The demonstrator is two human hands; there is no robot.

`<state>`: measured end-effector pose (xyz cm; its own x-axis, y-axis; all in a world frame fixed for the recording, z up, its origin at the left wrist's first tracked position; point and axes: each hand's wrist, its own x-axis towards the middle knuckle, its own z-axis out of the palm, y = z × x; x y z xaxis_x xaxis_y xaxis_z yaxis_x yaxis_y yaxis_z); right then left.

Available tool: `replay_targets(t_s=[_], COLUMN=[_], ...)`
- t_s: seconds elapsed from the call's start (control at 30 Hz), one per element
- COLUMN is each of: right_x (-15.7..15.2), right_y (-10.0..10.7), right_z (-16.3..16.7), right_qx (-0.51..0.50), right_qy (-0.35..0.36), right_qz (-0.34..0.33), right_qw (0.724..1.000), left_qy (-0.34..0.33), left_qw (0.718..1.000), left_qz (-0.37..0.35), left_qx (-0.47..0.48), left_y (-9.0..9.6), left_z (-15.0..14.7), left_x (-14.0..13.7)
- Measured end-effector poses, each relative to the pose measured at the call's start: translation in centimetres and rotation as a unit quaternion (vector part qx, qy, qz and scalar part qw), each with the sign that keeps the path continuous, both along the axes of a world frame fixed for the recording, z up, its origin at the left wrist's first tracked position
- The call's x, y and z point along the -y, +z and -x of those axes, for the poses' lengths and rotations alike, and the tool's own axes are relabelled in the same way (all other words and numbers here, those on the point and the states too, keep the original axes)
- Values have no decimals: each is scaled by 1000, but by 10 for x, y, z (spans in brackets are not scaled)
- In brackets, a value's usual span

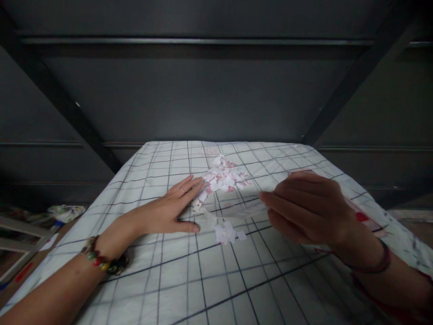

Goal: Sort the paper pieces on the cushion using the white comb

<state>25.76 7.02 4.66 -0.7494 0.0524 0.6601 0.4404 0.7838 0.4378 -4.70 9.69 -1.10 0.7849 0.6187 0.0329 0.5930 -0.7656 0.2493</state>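
A heap of small white and pink paper scraps lies in the middle of the checked cloth. My left hand rests flat at the heap's left side, fingers stretched out and thumb apart. Opposite it, my right hand is closed in a pinch on the edge of a clear plastic bag. The bag stretches between my two hands, its left end beside my left fingers. Just in front of the bag sits a smaller group of white scraps. My right fingers hide part of the bag's edge.
The white cloth with dark grid lines covers the table. Something pale with red print lies behind my right wrist. Dark panels stand at the far edge. A pale wooden frame is low at the left.
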Motion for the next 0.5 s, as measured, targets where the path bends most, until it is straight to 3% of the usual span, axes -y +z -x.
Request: replay_targets(t_s=[0.5], right_x=[7], right_y=[3], right_z=[-5], right_qx=[-24], right_qy=[-9], right_qz=[32], right_qw=[999], left_qy=[10], left_qw=[1000], left_qz=[20], left_qx=[-2], left_y=[3], left_z=[-1], left_x=[1])
